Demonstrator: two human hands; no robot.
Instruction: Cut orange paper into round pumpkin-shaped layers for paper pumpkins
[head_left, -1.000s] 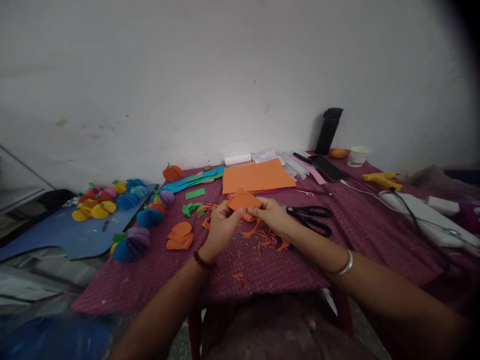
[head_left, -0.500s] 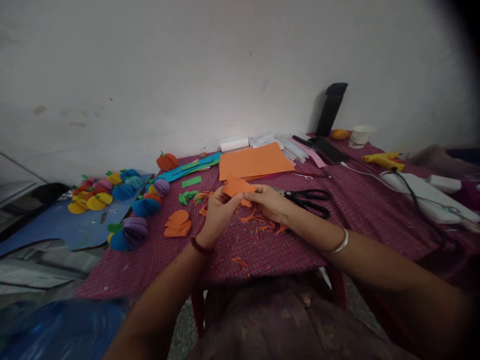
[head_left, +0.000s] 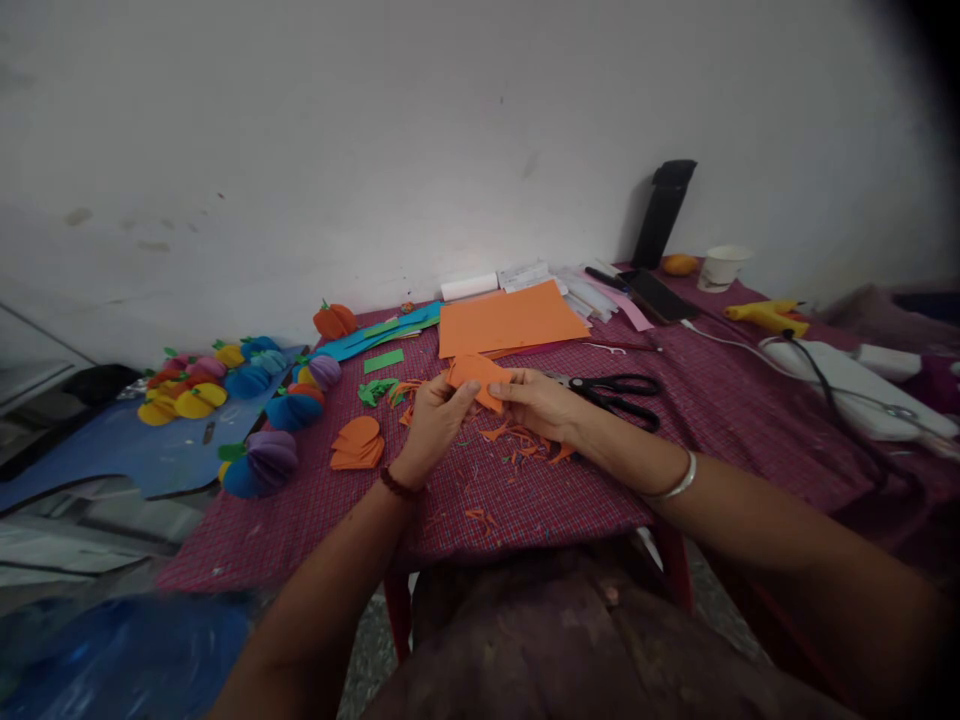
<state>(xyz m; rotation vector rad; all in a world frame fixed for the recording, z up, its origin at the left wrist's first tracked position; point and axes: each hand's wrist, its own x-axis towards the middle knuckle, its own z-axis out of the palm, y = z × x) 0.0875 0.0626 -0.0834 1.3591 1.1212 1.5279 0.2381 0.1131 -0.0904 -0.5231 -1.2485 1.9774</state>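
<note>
Both my hands hold a folded piece of orange paper (head_left: 477,376) above the red checked tablecloth (head_left: 570,490). My left hand (head_left: 433,422) pinches its left side, fingers closed. My right hand (head_left: 541,403) grips its right edge, fingers closed. Orange paper scraps (head_left: 525,445) lie under my hands. A stack of cut orange shapes (head_left: 357,445) lies to the left of my left hand. Black scissors (head_left: 619,393) rest just right of my right hand. A flat orange sheet (head_left: 508,318) lies behind.
Several coloured paper pumpkins (head_left: 259,462) sit at the left on the cloth and on a blue sheet (head_left: 150,450). A yellow glue gun (head_left: 766,317), a white cup (head_left: 722,267), a black bottle (head_left: 662,210) and a white board (head_left: 855,397) stand at the right.
The view has shifted a little; my hands stay together on the orange paper, turning and working it slightly. Nothing else on the table has moved.
</note>
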